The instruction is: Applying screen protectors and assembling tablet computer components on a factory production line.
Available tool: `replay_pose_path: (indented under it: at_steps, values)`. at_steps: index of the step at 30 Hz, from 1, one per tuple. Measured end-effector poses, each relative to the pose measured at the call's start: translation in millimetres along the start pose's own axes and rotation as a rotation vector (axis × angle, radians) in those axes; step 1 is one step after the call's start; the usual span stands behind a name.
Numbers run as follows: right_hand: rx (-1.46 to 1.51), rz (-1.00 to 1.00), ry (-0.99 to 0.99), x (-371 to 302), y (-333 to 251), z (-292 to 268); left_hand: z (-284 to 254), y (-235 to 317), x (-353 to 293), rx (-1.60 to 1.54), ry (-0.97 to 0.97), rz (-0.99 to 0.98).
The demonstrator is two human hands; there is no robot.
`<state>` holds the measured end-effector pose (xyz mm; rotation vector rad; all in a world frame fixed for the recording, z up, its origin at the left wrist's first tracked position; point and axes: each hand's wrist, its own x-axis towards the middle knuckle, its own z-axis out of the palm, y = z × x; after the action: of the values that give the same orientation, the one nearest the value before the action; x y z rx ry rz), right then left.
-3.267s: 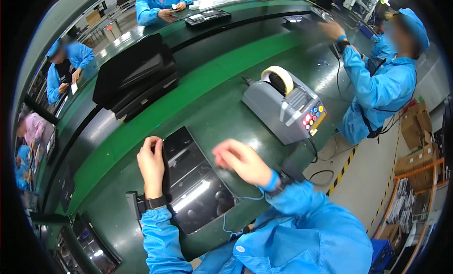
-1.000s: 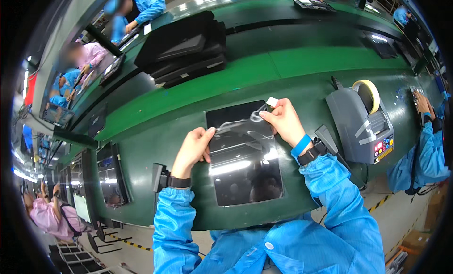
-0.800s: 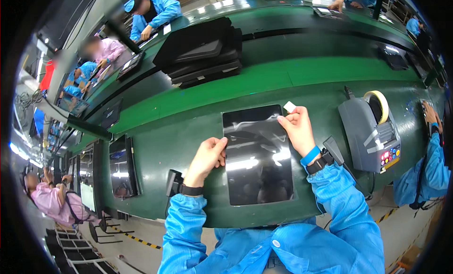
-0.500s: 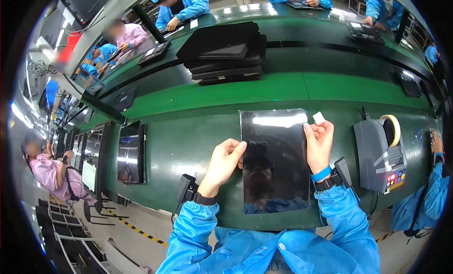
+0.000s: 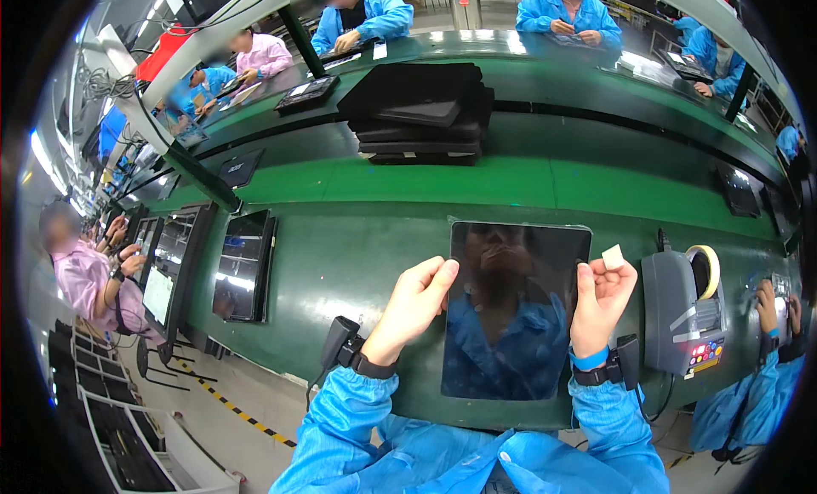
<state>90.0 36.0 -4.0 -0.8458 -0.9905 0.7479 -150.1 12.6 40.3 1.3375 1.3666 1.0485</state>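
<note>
In front of me is a flat, glossy black screen panel [image 5: 506,358], held upright lengthwise between my hands. Its surface mirrors my blue sleeves. My left hand [image 5: 417,302] pinches the left edge, thumb on top and fingertips partly hidden beneath. At the right edge, my right hand [image 5: 602,307] grips with its thumb along the border. A small white square piece [image 5: 613,256] sticks up from that hand's curled fingers. What lies under the panel cannot be seen.
Right of my hand stands a grey tape dispenser [image 5: 681,315] with a pale yellow tape roll [image 5: 705,273]. More dark panels [image 5: 242,268] lie at left. A stack of black sheets [image 5: 417,115] sits on the far conveyor. Co-workers sit around, one close at right [image 5: 753,392].
The panel's reflection has shifted from a bright lamp streak to my own clothing, so its tilt differs. Panel and hands appear slightly lower and further right, along with a shift of the whole view.
</note>
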Motion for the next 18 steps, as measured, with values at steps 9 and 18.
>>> replay_pose_path:
  at_steps: [9, 18]
  values:
    - [-0.013, -0.031, 0.026, -6.4, -10.3, -0.4, 5.3, 6.6, -16.1, -0.046, 0.029, 0.044]
    - [0.062, 0.039, 0.005, -3.4, -8.7, 9.8, 4.1, 14.6, -11.3, 0.484, 0.286, 0.074]
